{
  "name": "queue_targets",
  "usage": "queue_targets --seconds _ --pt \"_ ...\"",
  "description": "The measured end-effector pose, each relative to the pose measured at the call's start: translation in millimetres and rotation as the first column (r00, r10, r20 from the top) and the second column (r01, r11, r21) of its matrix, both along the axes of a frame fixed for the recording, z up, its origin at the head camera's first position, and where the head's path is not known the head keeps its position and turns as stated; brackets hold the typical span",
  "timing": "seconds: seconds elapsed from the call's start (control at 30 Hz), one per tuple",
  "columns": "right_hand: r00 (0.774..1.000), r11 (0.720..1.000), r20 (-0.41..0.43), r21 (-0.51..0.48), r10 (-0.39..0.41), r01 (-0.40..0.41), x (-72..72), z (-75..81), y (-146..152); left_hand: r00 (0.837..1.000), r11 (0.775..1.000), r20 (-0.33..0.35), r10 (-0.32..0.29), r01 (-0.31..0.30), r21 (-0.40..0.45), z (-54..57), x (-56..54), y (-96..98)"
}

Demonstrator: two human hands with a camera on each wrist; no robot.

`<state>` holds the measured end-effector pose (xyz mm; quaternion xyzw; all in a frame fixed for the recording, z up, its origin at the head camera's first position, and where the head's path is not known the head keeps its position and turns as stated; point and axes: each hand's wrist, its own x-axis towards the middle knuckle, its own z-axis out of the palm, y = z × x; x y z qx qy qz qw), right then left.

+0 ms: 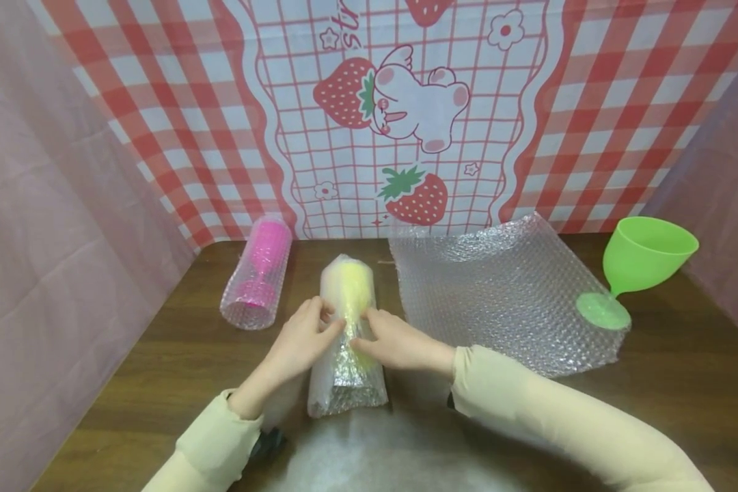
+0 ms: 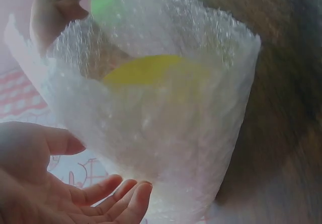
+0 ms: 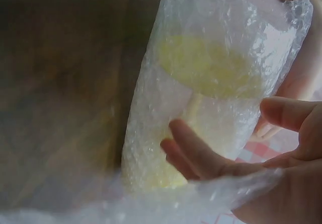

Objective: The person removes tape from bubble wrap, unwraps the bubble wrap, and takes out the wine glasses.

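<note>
A yellow goblet (image 1: 357, 283) lies inside a roll of bubble wrap (image 1: 327, 394) at the table's middle, its round foot (image 3: 211, 65) showing through the film near the open end. On the roll's left side rests my left hand (image 1: 304, 340), fingers loosely bent. My right hand (image 1: 400, 340) touches the roll from the right. In the right wrist view its fingers (image 3: 193, 146) lie relaxed against the film, thumb apart from them. The left wrist view has the left fingertips (image 2: 137, 196) right at the bubble wrap, palm turned up.
A pink goblet (image 1: 267, 249) rolled in bubble wrap lies at the back left. To the right a bubble wrap sheet (image 1: 486, 294) is spread flat, with a green goblet (image 1: 642, 256) standing on its right edge. Behind hangs a strawberry-print cloth (image 1: 221, 137).
</note>
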<state>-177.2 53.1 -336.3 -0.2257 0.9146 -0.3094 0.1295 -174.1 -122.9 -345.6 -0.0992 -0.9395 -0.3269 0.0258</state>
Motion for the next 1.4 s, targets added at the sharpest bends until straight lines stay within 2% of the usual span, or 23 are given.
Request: queue_targets --seconds 0.27,0.47,0.6,0.8,1.07,1.27,1.4 --pt "0.999 0.998 0.039 -0.065 -0.012 0.014 14.0 -6.1 5 1.000 1.000 -0.006 -0.023 0.023 -0.009 1.4 8.3 2.1" --pt "0.996 0.994 0.072 -0.085 -0.060 0.066 13.8 -7.0 9 0.998 0.998 0.022 -0.067 0.067 -0.006 3.9 13.9 4.0" --pt "0.996 0.991 0.053 -0.106 -0.078 0.083 8.0 -5.1 9 0.995 0.996 0.036 -0.090 0.091 -0.014 5.0 16.2 5.2" --pt "0.988 0.978 0.100 -0.160 -0.121 0.136 -5.1 -2.7 7 0.993 0.994 0.043 -0.107 0.107 -0.016 5.0 18.8 7.4" --pt "0.955 0.943 0.212 -0.216 -0.207 0.253 -19.9 -8.8 4 0.991 0.991 0.016 -0.135 0.135 -0.022 2.5 22.4 11.7" --pt "0.938 0.914 0.225 -0.254 -0.263 0.317 -26.5 -17.1 4 0.987 0.987 0.029 -0.158 0.159 -0.026 3.4 21.8 10.4" --pt "0.935 0.906 0.240 -0.273 -0.261 0.323 -30.1 -19.1 1 0.982 0.981 0.042 -0.185 0.187 -0.057 7.3 21.7 6.1"
